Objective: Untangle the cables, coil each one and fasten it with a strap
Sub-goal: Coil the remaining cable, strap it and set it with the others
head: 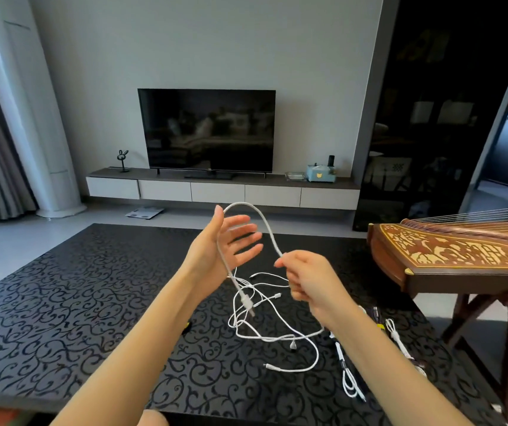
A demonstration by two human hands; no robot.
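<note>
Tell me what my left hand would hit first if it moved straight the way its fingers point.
Probably the white cable arching just past the fingertips of the left hand, before the right hand; depth is unclear from this view.

Black scroll-patterned table (77, 302), cables on top.
White tangle (265, 332) lies mid-table, plugs splayed at its edges. Near the right edge, apart from it, lie a folded cable (349, 381) and a thin cable (399, 336). A small yellow-and-black item (187, 325) sits left of the tangle, partly hidden.
</note>
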